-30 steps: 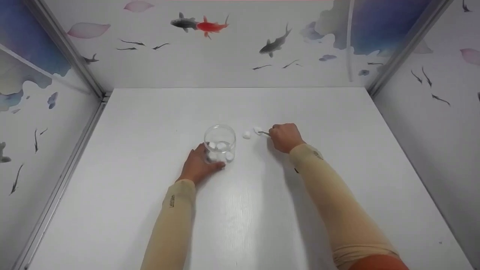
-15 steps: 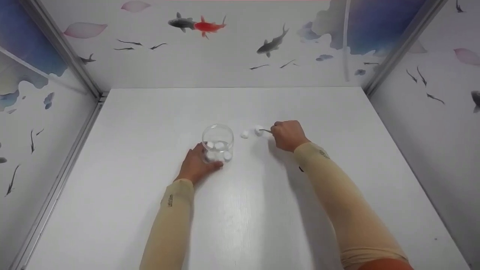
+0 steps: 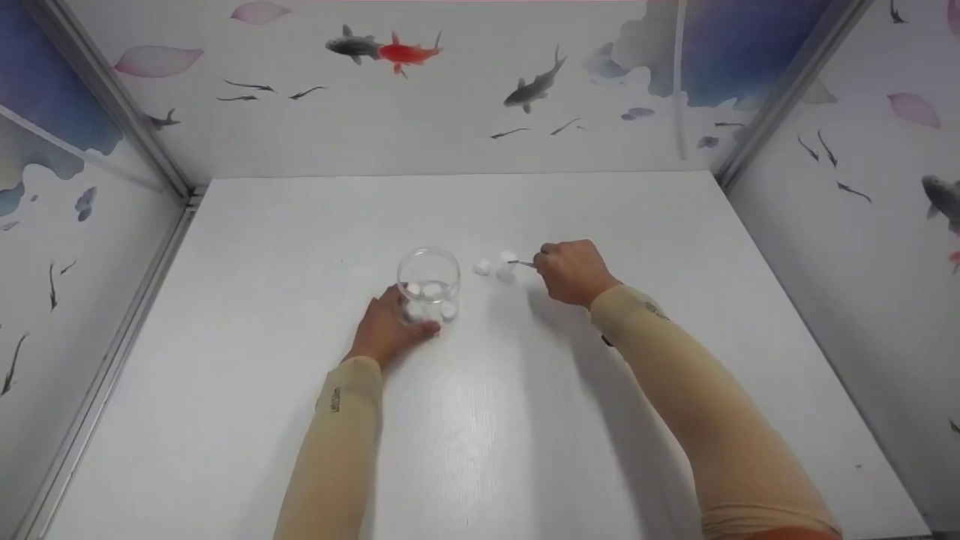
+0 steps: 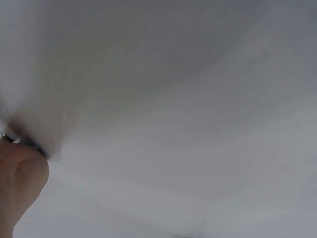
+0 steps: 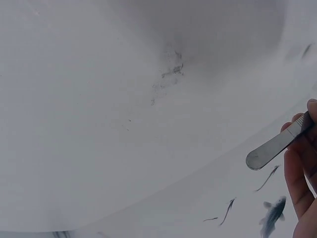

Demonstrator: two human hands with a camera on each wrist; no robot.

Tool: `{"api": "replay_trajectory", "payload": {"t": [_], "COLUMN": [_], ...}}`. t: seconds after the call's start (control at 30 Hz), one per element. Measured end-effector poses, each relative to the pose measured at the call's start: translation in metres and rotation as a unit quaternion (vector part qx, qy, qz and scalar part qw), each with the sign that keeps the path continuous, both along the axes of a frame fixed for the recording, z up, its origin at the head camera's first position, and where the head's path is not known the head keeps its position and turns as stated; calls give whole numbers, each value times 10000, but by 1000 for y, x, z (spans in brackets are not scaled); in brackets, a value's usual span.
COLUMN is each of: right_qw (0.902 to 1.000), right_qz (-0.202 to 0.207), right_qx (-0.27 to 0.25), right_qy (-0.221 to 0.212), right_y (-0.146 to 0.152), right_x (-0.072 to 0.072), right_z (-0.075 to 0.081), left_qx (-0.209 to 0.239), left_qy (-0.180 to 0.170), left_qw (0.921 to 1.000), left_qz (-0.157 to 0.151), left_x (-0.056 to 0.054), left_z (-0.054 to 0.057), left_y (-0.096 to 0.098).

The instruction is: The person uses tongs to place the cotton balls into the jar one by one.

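Note:
My left hand (image 3: 386, 328) holds a clear round jar (image 3: 428, 253) low on its left and near side. Several white cotton balls (image 3: 432, 289) lie inside the jar. In the left wrist view only the thumb (image 4: 25, 173) shows clearly. To the jar's right, my right hand (image 3: 575, 271) grips metal tweezers (image 3: 523, 263). Their flat, rounded end (image 5: 265, 154) with a ridged grip shows in the right wrist view. At the tweezer tips is one cotton ball (image 3: 508, 257), a grey shadow beneath it. Another cotton ball (image 3: 482, 268) lies on the table between it and the jar.
The white table (image 3: 450, 450) carries the jar and the loose cotton ball. Walls printed with fish and petals enclose it at the back (image 3: 420, 135) and on both sides. Metal rails (image 3: 112, 375) run along the left edge.
The cotton ball at the tweezer tips has come off the table, with its shadow now apart below it. The left hand and jar keep their place; the whole view shifts slightly.

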State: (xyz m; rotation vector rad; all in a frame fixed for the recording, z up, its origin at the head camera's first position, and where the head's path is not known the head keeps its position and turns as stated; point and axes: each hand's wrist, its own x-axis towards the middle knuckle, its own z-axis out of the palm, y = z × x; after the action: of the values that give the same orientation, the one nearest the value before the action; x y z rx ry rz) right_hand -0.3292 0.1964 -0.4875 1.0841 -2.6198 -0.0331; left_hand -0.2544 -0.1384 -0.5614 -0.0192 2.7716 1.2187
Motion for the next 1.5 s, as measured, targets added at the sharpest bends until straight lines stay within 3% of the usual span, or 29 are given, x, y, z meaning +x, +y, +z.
{"api": "replay_trajectory", "payload": {"t": [0.33,0.83,1.2,1.5], "right_qw": [9991,9992,9948,9909], "right_qz": [348,385,742,1111], "right_qx": [-221,-63,-260,-269], "right_qy": [-56,71,641,705], "right_y": [-5,-18,-45,-69], "right_x": [9,13,18,25], "right_z": [0,28,44,41], "left_qx": [-88,51,-22,24], "left_qy": [-23,-57,-32,70], "left_qw": [10000,10000,10000,10000], "left_qz": [-9,13,30,-12], "left_x": [0,-1,-2,-1], "left_z": [-1,-1,-4,-2], "left_y": [0,-1,-1,1]}}
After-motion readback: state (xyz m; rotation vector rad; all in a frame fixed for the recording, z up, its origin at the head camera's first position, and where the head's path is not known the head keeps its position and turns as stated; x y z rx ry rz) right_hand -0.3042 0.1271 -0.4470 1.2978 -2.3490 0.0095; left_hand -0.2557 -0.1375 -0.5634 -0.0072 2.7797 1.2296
